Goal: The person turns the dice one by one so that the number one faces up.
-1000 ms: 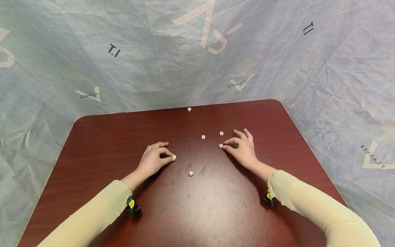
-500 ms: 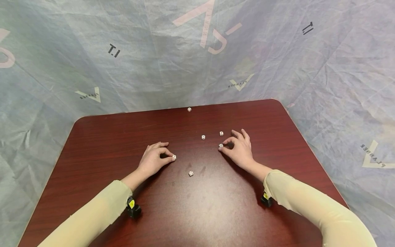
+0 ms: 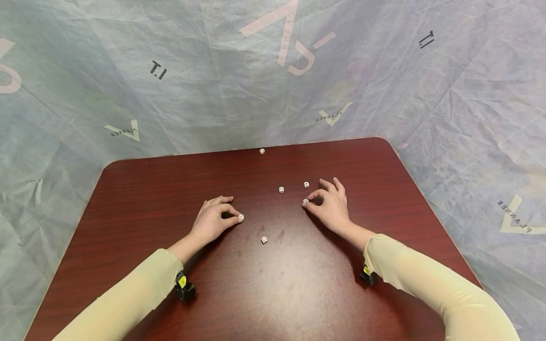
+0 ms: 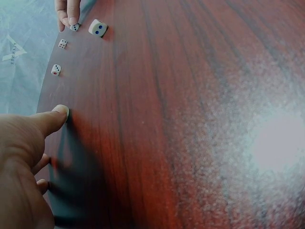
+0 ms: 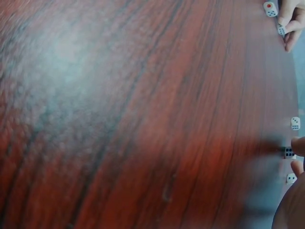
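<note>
My left hand [image 3: 211, 219] pinches a small white die [image 3: 241, 217] between thumb and index finger, low over the table. In the left wrist view the thumb [image 4: 57, 114] hides nearly all of that die. Over to the right, my right hand [image 3: 334, 208] has thumb and index finger on either side of another white die [image 3: 305, 201], its other fingers spread. The right wrist view shows dark pips on this die [image 5: 289, 152]. Just behind it lies a die [image 3: 306, 184] with a single pip on top, and to its left another die [image 3: 281, 189].
A loose die [image 3: 264, 240] lies nearer me, between the hands. Another die [image 3: 262, 151] sits close to the far edge of the reddish-brown wooden table [image 3: 170, 180]. Grey printed fabric [image 3: 239, 94] hangs around the table.
My right hand has moved slightly left, and its thumb has come round the front of the die to pinch it. The left hand and the loose dice have stayed put.
</note>
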Available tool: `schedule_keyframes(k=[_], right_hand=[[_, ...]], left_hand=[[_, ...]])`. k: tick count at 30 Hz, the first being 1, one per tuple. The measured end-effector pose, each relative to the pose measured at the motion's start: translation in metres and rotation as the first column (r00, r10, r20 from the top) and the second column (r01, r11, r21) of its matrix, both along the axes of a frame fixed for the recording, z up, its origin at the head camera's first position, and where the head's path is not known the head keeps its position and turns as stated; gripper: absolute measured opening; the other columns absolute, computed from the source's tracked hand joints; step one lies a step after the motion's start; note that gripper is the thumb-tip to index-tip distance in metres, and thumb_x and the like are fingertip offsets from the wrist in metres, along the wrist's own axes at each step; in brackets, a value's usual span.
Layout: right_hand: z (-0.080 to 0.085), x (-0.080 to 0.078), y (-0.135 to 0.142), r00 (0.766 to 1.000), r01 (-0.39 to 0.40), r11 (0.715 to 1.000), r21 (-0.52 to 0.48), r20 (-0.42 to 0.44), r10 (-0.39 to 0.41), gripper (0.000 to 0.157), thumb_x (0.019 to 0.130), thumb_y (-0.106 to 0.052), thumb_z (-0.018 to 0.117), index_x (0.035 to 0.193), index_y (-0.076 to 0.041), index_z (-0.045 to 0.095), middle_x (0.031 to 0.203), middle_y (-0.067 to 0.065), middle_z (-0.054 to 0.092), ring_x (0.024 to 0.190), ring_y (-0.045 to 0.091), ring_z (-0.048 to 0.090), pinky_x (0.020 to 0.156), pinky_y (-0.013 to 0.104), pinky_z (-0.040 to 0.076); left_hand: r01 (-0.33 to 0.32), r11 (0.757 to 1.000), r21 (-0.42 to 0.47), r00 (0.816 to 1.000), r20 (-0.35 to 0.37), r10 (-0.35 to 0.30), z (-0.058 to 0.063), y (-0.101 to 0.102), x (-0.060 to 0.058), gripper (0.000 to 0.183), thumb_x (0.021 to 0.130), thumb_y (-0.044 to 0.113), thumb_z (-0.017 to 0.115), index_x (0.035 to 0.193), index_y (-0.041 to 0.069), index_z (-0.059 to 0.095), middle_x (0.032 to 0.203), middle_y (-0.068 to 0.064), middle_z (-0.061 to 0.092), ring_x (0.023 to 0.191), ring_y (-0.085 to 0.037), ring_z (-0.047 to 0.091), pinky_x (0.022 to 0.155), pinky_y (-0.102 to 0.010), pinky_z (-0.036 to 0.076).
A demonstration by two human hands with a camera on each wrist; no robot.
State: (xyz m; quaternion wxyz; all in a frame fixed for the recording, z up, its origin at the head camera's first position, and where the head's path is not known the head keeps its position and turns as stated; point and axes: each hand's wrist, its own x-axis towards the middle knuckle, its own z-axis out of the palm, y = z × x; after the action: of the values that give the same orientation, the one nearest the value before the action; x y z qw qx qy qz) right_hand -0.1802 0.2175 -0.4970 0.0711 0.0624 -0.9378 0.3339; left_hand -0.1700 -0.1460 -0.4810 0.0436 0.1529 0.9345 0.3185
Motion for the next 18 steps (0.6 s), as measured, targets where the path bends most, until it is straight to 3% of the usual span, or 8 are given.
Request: schedule_keyframes(k=[18], right_hand=[[0.0046,-0.0009,-0.0015,1.000,-0.010,1.000,-0.001,-0.019,0.010,0.008,0.087,-0.026,0.083,0.089,-0.018,0.080,0.152,0.016,0.048,0.151,0.043,0.014,0.118,0.068,0.010]], left_hand=[[-0.004,1.000,-0.004,1.000,-0.004,0.004,-0.0013,-0.0006,0.0000,0.008,0.087,0.033,0.084,0.093,0.028,0.082,0.148,-0.010,0.055,0.146,-0.039,0.036,0.122,-0.062,0.012]])
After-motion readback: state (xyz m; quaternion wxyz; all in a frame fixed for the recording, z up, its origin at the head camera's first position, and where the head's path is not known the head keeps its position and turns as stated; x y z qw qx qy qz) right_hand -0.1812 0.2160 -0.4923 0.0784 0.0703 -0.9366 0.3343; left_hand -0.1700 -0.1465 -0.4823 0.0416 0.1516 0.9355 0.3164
